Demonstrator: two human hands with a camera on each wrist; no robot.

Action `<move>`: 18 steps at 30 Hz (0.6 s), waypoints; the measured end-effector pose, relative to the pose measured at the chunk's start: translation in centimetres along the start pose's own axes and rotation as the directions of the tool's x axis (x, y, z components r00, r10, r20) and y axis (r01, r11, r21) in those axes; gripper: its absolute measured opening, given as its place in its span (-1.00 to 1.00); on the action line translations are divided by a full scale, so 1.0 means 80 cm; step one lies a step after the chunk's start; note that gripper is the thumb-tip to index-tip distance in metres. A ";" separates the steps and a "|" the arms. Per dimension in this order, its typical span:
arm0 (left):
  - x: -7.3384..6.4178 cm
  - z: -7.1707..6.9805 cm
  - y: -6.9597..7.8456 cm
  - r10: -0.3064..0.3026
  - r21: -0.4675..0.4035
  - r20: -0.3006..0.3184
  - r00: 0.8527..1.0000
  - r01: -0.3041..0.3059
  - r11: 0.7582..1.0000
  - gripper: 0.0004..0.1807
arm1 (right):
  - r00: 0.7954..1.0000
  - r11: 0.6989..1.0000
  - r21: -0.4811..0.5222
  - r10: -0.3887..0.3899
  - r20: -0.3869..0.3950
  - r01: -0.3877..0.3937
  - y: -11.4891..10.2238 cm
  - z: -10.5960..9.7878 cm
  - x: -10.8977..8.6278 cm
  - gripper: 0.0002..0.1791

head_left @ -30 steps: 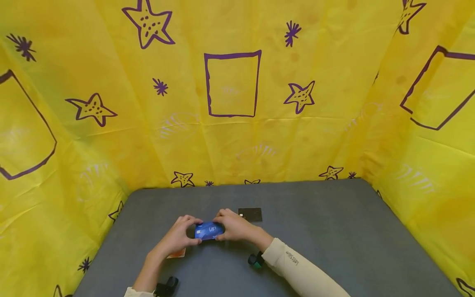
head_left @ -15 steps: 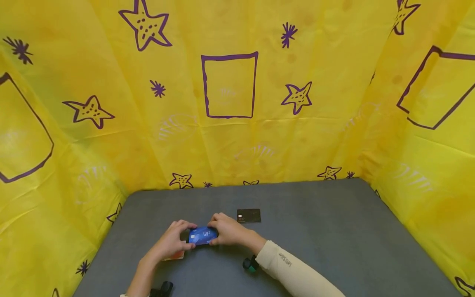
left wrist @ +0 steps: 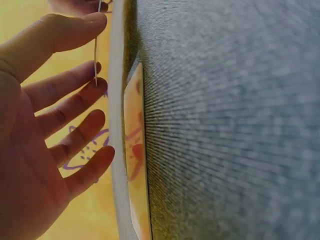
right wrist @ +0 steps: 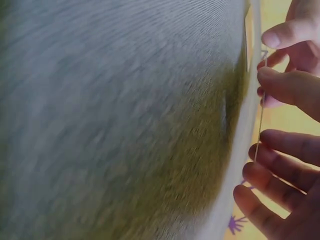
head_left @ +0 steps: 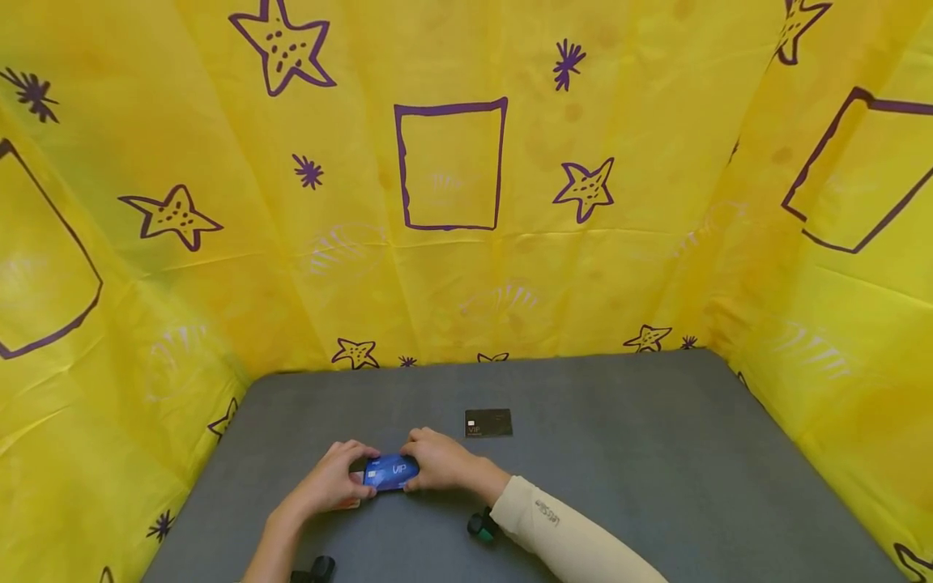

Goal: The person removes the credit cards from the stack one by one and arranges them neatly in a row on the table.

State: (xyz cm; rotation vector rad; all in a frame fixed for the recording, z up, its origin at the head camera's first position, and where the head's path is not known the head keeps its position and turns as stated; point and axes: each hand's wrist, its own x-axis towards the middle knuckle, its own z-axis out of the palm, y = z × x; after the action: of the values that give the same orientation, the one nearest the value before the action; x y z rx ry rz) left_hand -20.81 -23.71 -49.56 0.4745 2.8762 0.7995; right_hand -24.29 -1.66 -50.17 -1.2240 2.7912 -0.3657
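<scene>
A blue card (head_left: 397, 473) printed "VIP", with a small chip mark, is held between both hands in the head view. My left hand (head_left: 330, 479) pinches its left end between thumb and fingers. At the right end, my right hand (head_left: 443, 463) pinches it the same way. Both wrist views show the card (right wrist: 260, 117) edge-on, a thin line raised above the grey table. Below the left hand lies an orange-red card (left wrist: 136, 150), largely covered by that hand in the head view. A black card (head_left: 488, 423), also marked "VIP", lies flat behind the right hand.
The grey tabletop (head_left: 619, 453) reaches back to a yellow cloth (head_left: 452, 308) with purple stars and frames, which also closes in both sides. Black wrist devices (head_left: 481, 526) hang under the forearms near the front.
Both hands have carried the blue card left and toward the person, over more of the orange-red card. The black card has stayed in place and is now fully uncovered.
</scene>
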 end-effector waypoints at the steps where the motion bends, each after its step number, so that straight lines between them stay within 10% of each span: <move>1: 0.000 0.000 0.000 -0.003 0.005 -0.001 1.000 0.003 1.000 -0.49 | 1.000 1.000 -0.005 0.000 0.000 0.000 -0.001 0.001 0.001 -0.43; 18: -0.005 0.007 -0.001 -0.037 0.057 0.035 0.999 0.035 0.998 -0.47 | 1.000 0.998 -0.057 0.009 0.026 -0.007 -0.015 0.008 0.004 -0.48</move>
State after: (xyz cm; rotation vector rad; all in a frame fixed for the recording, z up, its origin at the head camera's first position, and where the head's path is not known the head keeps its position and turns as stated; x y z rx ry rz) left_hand -20.34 -23.63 -50.04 0.4369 2.8715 0.6988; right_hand -23.54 -2.81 -50.48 -1.2192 2.8017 -0.2686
